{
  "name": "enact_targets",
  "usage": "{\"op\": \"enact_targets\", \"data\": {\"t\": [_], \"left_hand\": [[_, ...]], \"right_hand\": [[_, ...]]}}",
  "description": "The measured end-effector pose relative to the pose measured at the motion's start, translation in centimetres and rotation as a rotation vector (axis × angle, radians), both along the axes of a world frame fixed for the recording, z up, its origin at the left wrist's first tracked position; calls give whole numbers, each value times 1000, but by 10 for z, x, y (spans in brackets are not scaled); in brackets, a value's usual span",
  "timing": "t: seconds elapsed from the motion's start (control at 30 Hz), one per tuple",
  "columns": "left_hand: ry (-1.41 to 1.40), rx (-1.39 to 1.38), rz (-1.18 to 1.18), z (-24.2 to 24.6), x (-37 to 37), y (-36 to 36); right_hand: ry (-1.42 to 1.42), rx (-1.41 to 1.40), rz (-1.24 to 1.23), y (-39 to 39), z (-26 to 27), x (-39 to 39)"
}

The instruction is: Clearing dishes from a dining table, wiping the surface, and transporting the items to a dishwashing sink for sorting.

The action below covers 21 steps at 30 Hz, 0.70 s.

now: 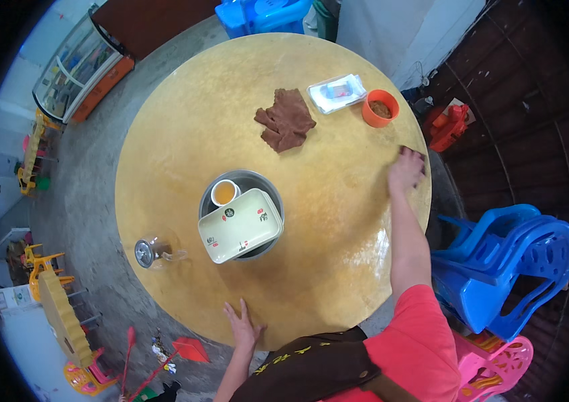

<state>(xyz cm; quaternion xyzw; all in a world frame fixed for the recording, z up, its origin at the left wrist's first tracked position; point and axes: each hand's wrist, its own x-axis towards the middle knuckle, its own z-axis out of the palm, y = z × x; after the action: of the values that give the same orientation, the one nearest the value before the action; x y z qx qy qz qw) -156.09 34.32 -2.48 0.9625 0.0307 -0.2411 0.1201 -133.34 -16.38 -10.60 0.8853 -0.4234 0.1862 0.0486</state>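
My right hand [407, 170] is pressed on a dark cloth [405, 149] at the right edge of the round yellow table [335, 201]; the hand is slightly blurred. With fingers spread, my left hand [243, 325] rests on the near edge, holding nothing. A metal basin [277, 193] near the middle bears a cream rectangular tray [242, 226] with printed marks and a white cup [225, 192] of amber liquid. To its left is a glass teapot [156, 253] with a metal lid. A crumpled brown cloth [288, 120] lies towards the far side.
An orange cup [380, 108] with brown contents stands beside a tray of napkins [335, 95]. Blue plastic chairs [500, 266] and a pink chair [505, 359] are at the right. A red dustpan [191, 348] is at the lower left, and another blue chair [264, 17] stands beyond the table.
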Motion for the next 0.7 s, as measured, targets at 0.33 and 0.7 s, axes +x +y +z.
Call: {"op": "enact_targets", "data": {"t": [0.33,0.7], "left_hand": [[43,1,-44,-12,-4,4],[45,-8,-48,-22,-4,6]], "right_hand": [[-86,272,852,180,0,54],[-84,211,330,-16,13,-152]]}}
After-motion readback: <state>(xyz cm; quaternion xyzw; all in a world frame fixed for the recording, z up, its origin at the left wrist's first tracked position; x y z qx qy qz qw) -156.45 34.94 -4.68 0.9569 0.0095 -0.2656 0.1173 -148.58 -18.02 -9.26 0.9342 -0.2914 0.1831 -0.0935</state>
